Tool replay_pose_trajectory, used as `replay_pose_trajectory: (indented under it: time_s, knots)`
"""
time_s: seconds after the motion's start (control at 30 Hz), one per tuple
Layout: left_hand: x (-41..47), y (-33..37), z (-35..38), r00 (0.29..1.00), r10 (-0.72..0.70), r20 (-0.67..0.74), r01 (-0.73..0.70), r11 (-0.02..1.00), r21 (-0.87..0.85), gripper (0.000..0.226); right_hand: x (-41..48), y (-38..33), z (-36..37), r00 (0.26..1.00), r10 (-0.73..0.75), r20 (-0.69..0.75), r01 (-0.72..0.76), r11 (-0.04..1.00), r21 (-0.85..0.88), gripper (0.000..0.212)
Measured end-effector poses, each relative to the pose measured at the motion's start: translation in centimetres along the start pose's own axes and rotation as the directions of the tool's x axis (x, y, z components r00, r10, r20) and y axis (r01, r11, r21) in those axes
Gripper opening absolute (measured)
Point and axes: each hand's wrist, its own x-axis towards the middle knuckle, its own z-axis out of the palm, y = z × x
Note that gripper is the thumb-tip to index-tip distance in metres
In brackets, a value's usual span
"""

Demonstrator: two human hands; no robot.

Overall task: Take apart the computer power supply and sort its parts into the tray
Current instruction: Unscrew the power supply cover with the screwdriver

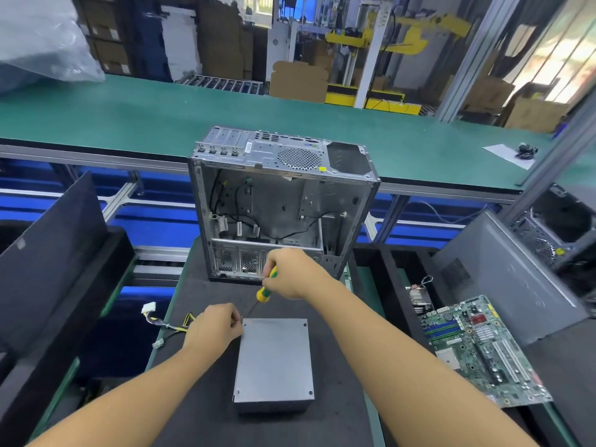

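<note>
A grey metal power supply (274,362) lies flat on the dark mat in front of me, its cable bundle (164,324) with white plugs trailing off to the left. My right hand (290,272) grips a yellow-and-green screwdriver (266,287) whose shaft slants down to the box's far left corner. My left hand (214,327) rests against that same corner, fingertips pinched at the screw spot; whether a screw is between them is too small to tell.
An open, gutted computer case (277,201) stands upright just behind the power supply. A green motherboard (483,346) lies in the compartment at right, beside a grey side panel (503,275). Dark panels (48,253) lean at left. A green conveyor (161,117) runs across behind.
</note>
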Motion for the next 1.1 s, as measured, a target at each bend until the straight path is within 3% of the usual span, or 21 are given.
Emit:
replay_pose_trajectory:
  time_s: [0.13,0.27,0.4,0.5,0.67,0.8,1.0,1.1]
  knots:
    - [1.1,-0.3,-1.5,0.996,-0.084,0.012,0.082,0.922,-0.378,0.013,-0.3,1.9,-0.2,0.985,0.168,-0.042,-0.148,0.943,0.298,0.017]
    - [2.6,1.2,-2.3,0.973,-0.143,0.183,0.232,0.627,-0.744,0.019,-0.2,3.8,1.7,0.950,0.312,0.022,-0.262,0.756,0.601,0.010]
    - [2.8,3.7,-2.1,0.911,-0.026,0.412,0.373,0.476,-0.796,0.025,-1.3,6.2,2.9,0.917,0.382,0.111,-0.294,0.463,0.836,0.011]
    - [2.5,5.8,-1.6,0.842,0.033,0.539,0.493,0.359,-0.792,0.027,-3.1,8.3,3.2,0.894,0.442,0.078,-0.241,0.326,0.914,0.009]
    - [2.4,9.4,0.1,0.811,0.114,0.573,0.470,0.456,-0.756,0.036,-7.2,11.4,3.6,0.842,0.536,0.065,-0.202,0.202,0.958,0.019]
    - [1.3,12.9,2.9,0.759,0.241,0.605,0.455,0.469,-0.757,0.031,-11.4,14.0,4.5,0.776,0.626,0.078,-0.178,0.098,0.979,0.024]
    - [-1.3,16.9,8.2,0.704,0.353,0.617,0.421,0.492,-0.762,0.013,-16.9,16.6,6.2,0.702,0.711,0.036,-0.139,0.087,0.987,0.014]
    - [-2.2,19.4,10.1,0.661,0.378,0.649,0.432,0.515,-0.740,0.011,-19.6,18.3,5.6,0.675,0.738,-0.004,-0.161,0.153,0.975,0.040]
